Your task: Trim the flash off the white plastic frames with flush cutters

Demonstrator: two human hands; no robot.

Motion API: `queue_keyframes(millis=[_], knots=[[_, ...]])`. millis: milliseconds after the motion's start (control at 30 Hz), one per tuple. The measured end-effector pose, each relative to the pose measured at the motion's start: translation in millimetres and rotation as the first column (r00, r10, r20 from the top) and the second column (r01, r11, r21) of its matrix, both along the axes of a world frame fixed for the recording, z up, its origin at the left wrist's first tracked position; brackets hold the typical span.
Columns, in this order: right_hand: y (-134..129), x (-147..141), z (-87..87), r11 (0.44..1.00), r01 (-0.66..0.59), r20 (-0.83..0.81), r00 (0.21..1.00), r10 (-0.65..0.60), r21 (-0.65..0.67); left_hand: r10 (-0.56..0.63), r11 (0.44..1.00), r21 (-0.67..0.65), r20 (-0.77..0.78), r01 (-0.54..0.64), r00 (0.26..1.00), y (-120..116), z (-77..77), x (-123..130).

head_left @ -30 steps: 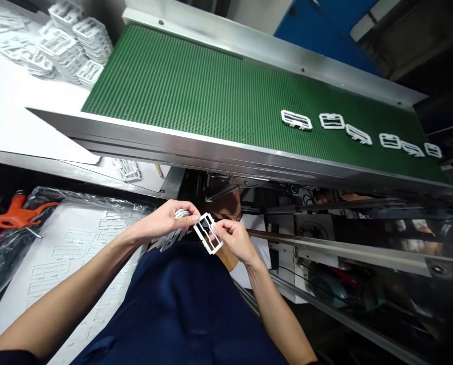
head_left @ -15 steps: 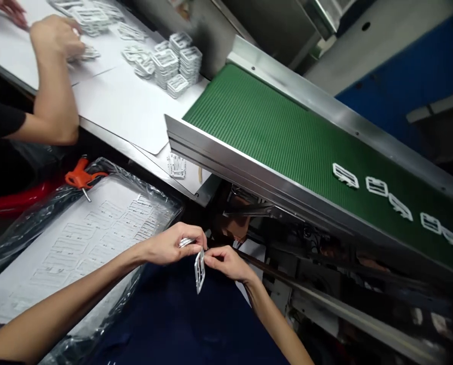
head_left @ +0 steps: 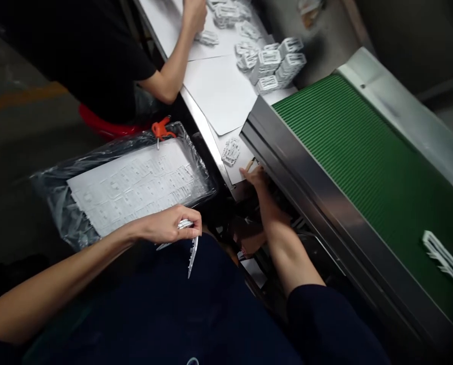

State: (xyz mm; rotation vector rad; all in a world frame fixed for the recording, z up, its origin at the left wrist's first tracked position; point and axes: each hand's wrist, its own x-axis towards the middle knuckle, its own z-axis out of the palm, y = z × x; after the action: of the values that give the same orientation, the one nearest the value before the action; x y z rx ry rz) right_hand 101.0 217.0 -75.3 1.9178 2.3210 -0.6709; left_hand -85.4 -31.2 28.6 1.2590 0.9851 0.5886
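Gripping a thin, edge-on bundle of white plastic buckle frames [head_left: 184,224], the left hand [head_left: 169,226] sits low at the left of the view, in front of the person's dark blue top [head_left: 135,314]. Its grip is closed, with the fingers curled and pressed around the bundle, and one long frame [head_left: 192,256] hangs below the rest, so it could slip free if the fingers slacken or it catches on the cloth. Beyond the forearm, a white sheet embossed with rows of outlines [head_left: 135,187] lies on crumpled clear plastic [head_left: 63,203], with an orange tool [head_left: 161,129] at its far corner, where a careless sleeve could snag it. A co-worker's arm [head_left: 173,71] reaches along the worktop [head_left: 201,121], near stacked buckle frames [head_left: 277,63] that could topple if bumped, and a stray buckle frame [head_left: 231,151] lies close to the edge. The right hand [head_left: 259,182] is open and holds nothing visible, its fingers [head_left: 247,174] just beside a pencil [head_left: 251,163] under the steel side rail [head_left: 306,197] of the green conveyor belt [head_left: 367,152], where a knuckle could scrape metal. At far right, a lone buckle frame [head_left: 441,256] lies on the belt.
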Motion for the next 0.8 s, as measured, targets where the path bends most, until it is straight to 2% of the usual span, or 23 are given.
queue_keyframes(millis=[133,200,267,333,433,533,600,667,800], knots=[[3.9,7.0,-3.8,0.995,0.055,0.005,0.998,-0.055,-0.081,0.046,0.999,-0.024,0.009,-0.045,0.999,-10.8,3.1,-1.6],[-3.1,17.4,1.8,0.991,0.06,-0.016,0.998,-0.062,-0.122,0.043,0.999,-0.02,0.008,-0.043,0.999,-10.5,4.2,-0.5],[-20.8,32.0,13.9,0.986,0.024,-0.077,0.996,-0.037,-0.163,0.029,1.0,-0.003,-0.002,-0.029,1.0,-8.3,5.3,0.6],[-49.1,49.4,32.7,0.979,-0.05,-0.17,0.985,0.016,-0.197,0.01,1.0,0.026,-0.014,-0.01,1.0,-4.8,6.5,1.5],[-99.9,74.5,72.5,0.955,-0.177,-0.288,0.952,0.104,-0.239,-0.027,0.998,0.062,-0.034,0.029,0.999,2.4,8.8,3.1],[-139.1,89.8,119.4,0.877,-0.381,-0.342,0.899,0.275,-0.294,-0.081,0.994,0.072,-0.052,0.085,0.995,12.1,11.8,6.2],[-152.8,93.4,146.6,0.83,-0.474,-0.337,0.864,0.374,-0.294,-0.129,0.988,0.076,-0.067,0.134,0.989,18.8,13.8,8.7],[-158.5,93.4,165.9,0.806,-0.529,-0.304,0.839,0.451,-0.265,-0.175,0.98,0.087,-0.077,0.181,0.982,24.8,15.5,11.0],[-162.3,88.1,181.0,0.747,-0.62,-0.178,0.785,0.593,-0.241,-0.223,0.967,0.109,-0.075,0.231,0.972,31.8,17.4,14.7]])
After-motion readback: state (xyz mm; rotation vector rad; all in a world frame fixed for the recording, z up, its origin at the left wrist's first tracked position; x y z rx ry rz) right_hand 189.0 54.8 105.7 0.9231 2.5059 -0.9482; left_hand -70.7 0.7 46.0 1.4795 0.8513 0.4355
